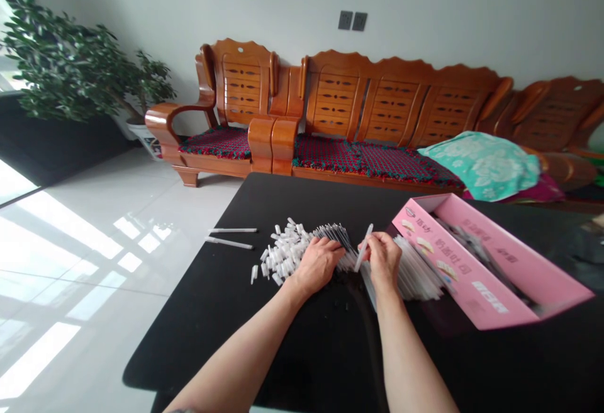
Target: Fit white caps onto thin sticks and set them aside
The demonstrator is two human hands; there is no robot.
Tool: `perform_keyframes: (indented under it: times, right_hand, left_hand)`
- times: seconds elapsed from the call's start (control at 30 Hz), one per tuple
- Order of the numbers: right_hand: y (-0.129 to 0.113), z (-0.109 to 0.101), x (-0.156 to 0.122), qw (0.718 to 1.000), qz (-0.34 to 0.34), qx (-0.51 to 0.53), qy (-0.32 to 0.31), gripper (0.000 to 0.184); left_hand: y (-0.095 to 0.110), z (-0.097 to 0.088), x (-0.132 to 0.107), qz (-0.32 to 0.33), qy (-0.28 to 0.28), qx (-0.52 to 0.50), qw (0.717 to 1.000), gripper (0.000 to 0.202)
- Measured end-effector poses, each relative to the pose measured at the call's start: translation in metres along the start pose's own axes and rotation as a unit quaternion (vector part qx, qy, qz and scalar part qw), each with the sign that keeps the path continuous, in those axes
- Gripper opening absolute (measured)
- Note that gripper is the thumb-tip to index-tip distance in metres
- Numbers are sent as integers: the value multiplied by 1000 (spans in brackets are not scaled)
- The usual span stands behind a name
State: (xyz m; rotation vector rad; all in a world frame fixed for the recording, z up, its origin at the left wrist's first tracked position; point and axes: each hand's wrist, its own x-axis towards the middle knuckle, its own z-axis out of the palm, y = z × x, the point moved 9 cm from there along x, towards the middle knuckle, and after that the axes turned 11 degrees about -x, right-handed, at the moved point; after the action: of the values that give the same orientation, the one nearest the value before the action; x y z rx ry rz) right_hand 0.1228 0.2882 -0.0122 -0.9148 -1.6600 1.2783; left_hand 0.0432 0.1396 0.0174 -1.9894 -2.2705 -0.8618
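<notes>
R hand [383, 257] is pinched shut on a clear pen tube [363, 247], held tilted just above the black table [302, 350], w/ a heap of clear tubes [418, 273] right beside it, btwn the hand and the pink box [491, 287]. L hand [317, 262] lies palm-down, fingers curled on the bundle of dark refills [333, 233] next to the white caps [283, 250]; can't tell if it grips any. Two finished pens [231, 237] lie apart, further left.
</notes>
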Motion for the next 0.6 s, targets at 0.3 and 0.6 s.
perform_keyframes:
  times: [0.3,0.6]
  right_hand:
    - [0,5,-2,998,22,61,-9,24]
    - [-1,5,-4,997,28,67,-3,22]
  left_hand:
    - [-8,6,0,-5,8,-24,1000,25]
    - [-9,6,1,2,9,-19,1000,21]
